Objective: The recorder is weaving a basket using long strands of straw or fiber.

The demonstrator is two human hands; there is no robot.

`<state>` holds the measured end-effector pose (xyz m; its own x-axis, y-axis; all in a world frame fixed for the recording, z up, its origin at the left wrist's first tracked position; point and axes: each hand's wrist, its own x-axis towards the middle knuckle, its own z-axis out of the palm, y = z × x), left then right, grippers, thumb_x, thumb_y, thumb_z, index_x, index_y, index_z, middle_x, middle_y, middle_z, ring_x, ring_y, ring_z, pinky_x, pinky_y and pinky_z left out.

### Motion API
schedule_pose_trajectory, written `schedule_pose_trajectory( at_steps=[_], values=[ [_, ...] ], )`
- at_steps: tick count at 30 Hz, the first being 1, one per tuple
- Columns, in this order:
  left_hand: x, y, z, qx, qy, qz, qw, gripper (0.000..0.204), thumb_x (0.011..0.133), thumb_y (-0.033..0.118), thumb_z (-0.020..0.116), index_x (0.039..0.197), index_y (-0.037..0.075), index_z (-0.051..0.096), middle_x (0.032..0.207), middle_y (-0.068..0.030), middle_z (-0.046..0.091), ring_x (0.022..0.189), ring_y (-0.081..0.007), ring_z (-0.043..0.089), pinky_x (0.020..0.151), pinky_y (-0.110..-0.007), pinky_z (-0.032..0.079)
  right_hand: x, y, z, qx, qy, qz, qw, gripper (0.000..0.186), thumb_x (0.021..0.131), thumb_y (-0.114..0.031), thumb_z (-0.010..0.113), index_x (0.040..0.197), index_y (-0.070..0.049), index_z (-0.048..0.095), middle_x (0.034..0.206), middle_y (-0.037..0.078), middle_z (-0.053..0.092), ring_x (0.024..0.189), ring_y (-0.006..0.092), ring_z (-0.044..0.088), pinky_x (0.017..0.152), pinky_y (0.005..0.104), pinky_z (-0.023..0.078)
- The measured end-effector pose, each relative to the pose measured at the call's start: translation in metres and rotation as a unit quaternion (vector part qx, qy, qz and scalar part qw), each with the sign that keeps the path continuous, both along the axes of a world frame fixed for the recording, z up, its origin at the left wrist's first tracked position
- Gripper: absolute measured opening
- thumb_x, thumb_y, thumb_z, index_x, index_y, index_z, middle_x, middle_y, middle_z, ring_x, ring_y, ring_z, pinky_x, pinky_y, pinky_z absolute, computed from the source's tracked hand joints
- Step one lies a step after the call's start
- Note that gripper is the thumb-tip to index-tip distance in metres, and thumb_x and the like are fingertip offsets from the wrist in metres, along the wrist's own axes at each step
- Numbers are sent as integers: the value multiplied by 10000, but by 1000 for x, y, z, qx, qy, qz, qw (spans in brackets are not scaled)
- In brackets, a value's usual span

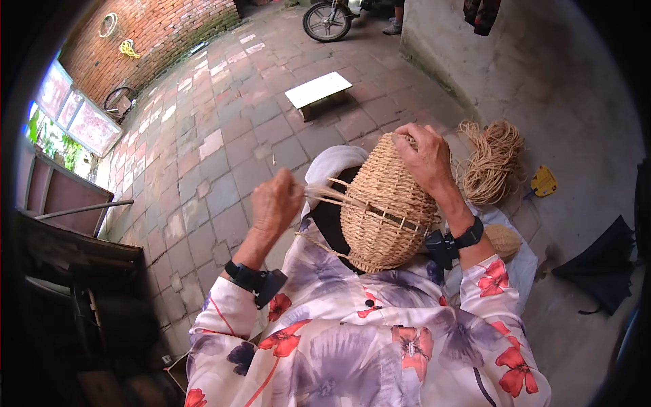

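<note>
A rounded basket (383,203) of woven straw-coloured cord rests on my lap. A narrow slit with bare upright strands crosses its side. My right hand (427,156) is closed over the basket's far end, fingers curled at its top. Off to the left, my left hand (274,202) is closed on the cord strands (325,195), which run taut from the basket's side and look blurred near the fingers. Another loose cord end (319,244) sticks out at the basket's lower left. The inside of the basket is hidden.
Right of the basket lies a big tangled bundle of cord (494,163), with a yellow flat piece (544,182) beside it. A tan rounded object (502,242) sits by my right forearm. Farther off are a black umbrella (600,268), a low white-topped stool (319,91) and a motorbike wheel (327,22).
</note>
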<state>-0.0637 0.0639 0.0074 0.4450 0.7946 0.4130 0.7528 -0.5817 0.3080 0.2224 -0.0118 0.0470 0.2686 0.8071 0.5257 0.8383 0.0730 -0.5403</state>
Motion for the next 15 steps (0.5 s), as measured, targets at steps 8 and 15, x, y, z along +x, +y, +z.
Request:
schedule_pose_trajectory(
  at_steps=[8,15],
  values=[
    [-204,85,-94,-513,-521,110,674,112,899,175,617,976,94,627,655,-4,577,529,-103,522,437,-245,429,-2,-4,1,29,-15,18,999,142,830,-203,649,881,-71,665,789,103,654,749,289,599,684,421,487],
    [-175,68,-62,-523,-680,74,508,189,893,99,661,1053,15,604,782,-14,623,649,-87,593,619,-235,528,3,-3,-6,28,-38,4,999,139,838,-213,646,885,-84,663,788,93,653,759,280,596,685,417,486]
  ],
)
